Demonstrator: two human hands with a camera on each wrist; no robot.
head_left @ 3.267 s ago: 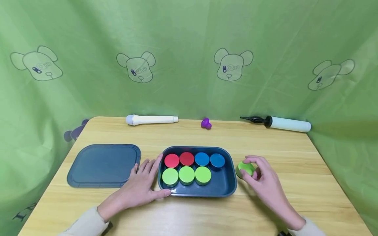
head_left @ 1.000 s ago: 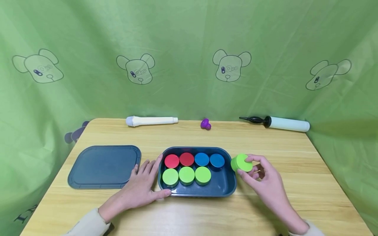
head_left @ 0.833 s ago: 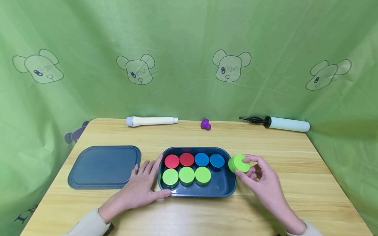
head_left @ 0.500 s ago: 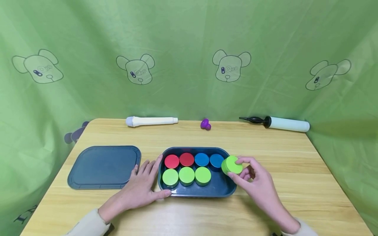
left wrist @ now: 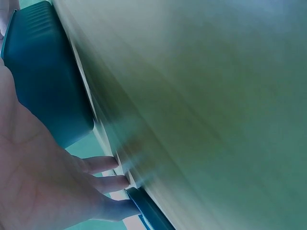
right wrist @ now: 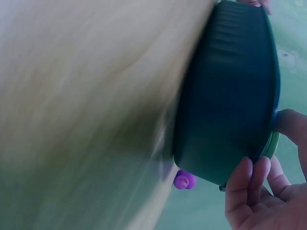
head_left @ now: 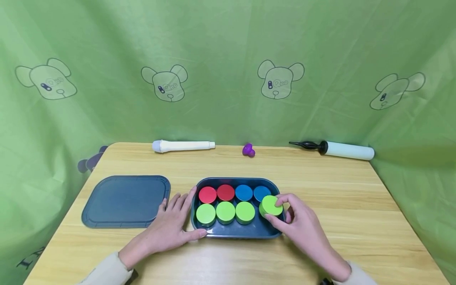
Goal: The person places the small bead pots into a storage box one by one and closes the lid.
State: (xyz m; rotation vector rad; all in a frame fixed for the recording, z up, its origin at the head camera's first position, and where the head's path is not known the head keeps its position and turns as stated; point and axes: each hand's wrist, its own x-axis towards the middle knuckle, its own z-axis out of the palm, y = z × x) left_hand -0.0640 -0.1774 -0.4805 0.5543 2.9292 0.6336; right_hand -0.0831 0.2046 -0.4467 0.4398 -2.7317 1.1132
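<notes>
In the head view, my right hand (head_left: 303, 227) pinches a short green cylinder (head_left: 270, 206) between thumb and fingers. The cylinder is over the right end of a dark blue plastic box (head_left: 263, 228), slightly tilted; whether it touches the floor is unclear. Inside the box stand two red cylinders (head_left: 225, 192), two blue cylinders (head_left: 244, 192) and three other green cylinders (head_left: 245, 212). My left hand (head_left: 171, 229) lies with fingers spread against the box's left side, thumb at its near corner. In the right wrist view, the box wall (right wrist: 230, 86) hides most of the held cylinder (right wrist: 272, 144).
A flat dark blue lid (head_left: 126, 202) lies left of the box, by the left fingertips. Along the table's back edge lie a white microphone-shaped object (head_left: 185, 146), a small purple object (head_left: 248, 150) and a white and black hand pump (head_left: 347, 150). Green cloth hangs behind.
My right hand has picked the green cylinder up from the table right of the box and carried it left over the rim into the box's right end. The left hand stays in place.
</notes>
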